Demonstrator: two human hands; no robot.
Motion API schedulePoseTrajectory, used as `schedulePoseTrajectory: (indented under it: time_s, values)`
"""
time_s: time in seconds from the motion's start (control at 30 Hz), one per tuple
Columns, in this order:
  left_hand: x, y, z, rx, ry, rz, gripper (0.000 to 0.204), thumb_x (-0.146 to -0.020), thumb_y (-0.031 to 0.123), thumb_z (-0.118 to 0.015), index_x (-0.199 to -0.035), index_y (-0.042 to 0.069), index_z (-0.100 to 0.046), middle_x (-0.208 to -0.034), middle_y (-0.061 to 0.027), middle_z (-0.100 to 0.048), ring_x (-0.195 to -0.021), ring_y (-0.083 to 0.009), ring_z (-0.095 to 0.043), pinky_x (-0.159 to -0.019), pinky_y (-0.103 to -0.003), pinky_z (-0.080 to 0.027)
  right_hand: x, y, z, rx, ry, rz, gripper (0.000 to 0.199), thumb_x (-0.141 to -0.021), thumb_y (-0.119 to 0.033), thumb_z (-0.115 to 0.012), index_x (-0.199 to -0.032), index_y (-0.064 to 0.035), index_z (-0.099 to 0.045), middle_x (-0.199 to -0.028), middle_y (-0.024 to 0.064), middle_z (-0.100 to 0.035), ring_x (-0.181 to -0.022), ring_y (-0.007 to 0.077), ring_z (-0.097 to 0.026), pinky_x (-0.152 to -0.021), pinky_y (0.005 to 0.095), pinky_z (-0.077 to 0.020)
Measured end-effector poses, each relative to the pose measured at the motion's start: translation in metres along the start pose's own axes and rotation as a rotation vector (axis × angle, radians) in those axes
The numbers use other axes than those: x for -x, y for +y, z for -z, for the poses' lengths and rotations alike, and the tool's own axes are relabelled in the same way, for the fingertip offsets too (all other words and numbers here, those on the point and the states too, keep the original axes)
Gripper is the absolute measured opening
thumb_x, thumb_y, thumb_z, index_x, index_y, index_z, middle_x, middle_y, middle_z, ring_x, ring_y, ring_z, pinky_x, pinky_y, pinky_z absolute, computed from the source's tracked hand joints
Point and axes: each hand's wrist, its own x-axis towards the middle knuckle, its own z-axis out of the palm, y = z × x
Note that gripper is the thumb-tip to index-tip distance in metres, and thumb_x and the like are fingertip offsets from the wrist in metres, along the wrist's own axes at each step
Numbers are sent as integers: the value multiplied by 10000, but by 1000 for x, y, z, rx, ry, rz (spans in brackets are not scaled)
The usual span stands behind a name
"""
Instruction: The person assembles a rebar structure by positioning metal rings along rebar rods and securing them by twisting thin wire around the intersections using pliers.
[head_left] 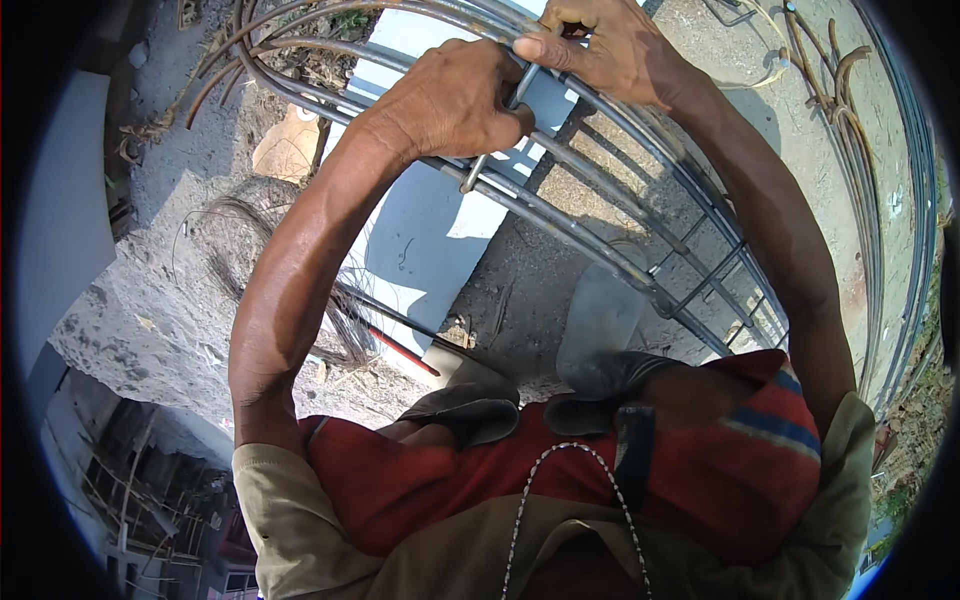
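- Ground: pale, rough & dusty; strong sun, hard shadows, esp. under the steel.
- Rebar cage: long grey bars w/ cross ties; runs diag. from upper L, under both hands, down to R near the person's lap; bars at upper L are bent & rusty.
- White board: flat on ground, beneath the cage; partly shaded.
- Clothes: olive shirt, short sleeves; red shorts w/ blue stripe on R side.
- Blue-grey rods: long bundle along far R edge; next to it, rust-brown rods w/ hooked ends, gathered close together.
- L hand: on the cage, back of hand up; fingers curled & clamped round a stirrup, thumb alongside; stirrup's lower end shows below the hand, crossing the bars.
- R hand: just beyond L hand, near but apart from it; thumb stretched toward the stirrup's upper part, fingers bent – can't tell if they're clamped on anything.
- Wire tangle: thin, dark, loose; L of the board, partly over its edge.
- Brown flat piece: on ground, L of L wrist.
- Red rod: slim, near the board's lower edge.
- Bead necklace: light-coloured, hanging over shirt & shorts.
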Motion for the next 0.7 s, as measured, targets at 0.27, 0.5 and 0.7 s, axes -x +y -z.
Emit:
schedulePoseTrajectory:
  time_s: [0.27,0.5,0.7]
  values:
    - [0,2,-1,278,-119,42,329,-635,83,-590,-926,-68,-612,-839,-152,-650,-733,-194,-605,-684,-329,-474,8,4,0,-45,37,30,535,-786,-555,-584,-855,-29,-656,-675,88,-601,-658,181,-576,-624,341,-471]
    - [-7,-9,1,299,-250,14,450,-634,69,-599,-1045,-112,-580,-920,-188,-646,-791,-228,-622,-788,-328,-484,6,9,1,-55,36,43,497,-796,-520,-603,-892,-36,-662,-680,73,-601,-654,156,-572,-620,327,-476]
    - [-1,1,3,178,-209,94,302,-642,108,-624,-873,-87,-622,-796,-179,-637,-732,-195,-610,-678,-321,-479,-3,13,-10,-48,29,51,467,-806,-490,-619,-924,-42,-666,-684,60,-601,-650,135,-568,-616,316,-480]
